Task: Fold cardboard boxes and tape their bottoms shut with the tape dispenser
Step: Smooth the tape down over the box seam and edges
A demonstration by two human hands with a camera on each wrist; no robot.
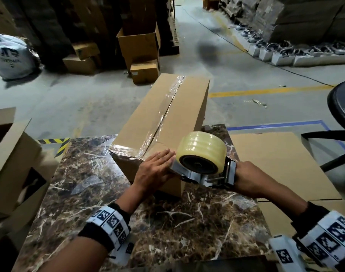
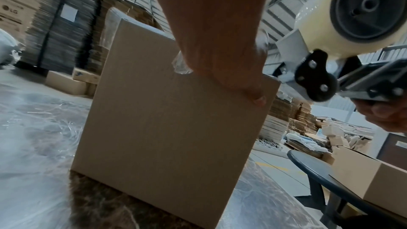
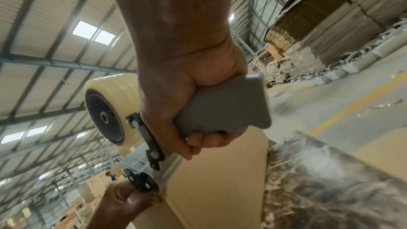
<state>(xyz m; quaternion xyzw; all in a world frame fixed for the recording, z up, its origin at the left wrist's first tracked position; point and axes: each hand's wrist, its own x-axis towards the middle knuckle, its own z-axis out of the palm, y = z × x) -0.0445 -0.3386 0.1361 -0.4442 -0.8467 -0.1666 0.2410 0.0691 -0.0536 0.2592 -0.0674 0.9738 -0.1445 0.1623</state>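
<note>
A long cardboard box (image 1: 167, 118) lies on the marble table (image 1: 167, 222), with clear tape running along its top seam and over its near end. My left hand (image 1: 156, 167) lies flat with straight fingers on the box's near top edge; the left wrist view shows the thumb (image 2: 253, 93) pressed against the box's near face (image 2: 171, 137). My right hand (image 1: 250, 179) grips the grey handle (image 3: 222, 109) of the tape dispenser (image 1: 203, 165). The dispenser's front end sits at the box's near edge, right beside my left fingers. Its roll (image 3: 110, 104) of clear tape is large.
Folded-up boxes (image 1: 12, 163) stand at the table's left. Flat cardboard sheets (image 1: 281, 165) lie to the right, beside a dark round stool (image 1: 342, 103). Open cartons (image 1: 140, 46) and stacked cardboard fill the floor beyond, along with a white bag (image 1: 10, 55).
</note>
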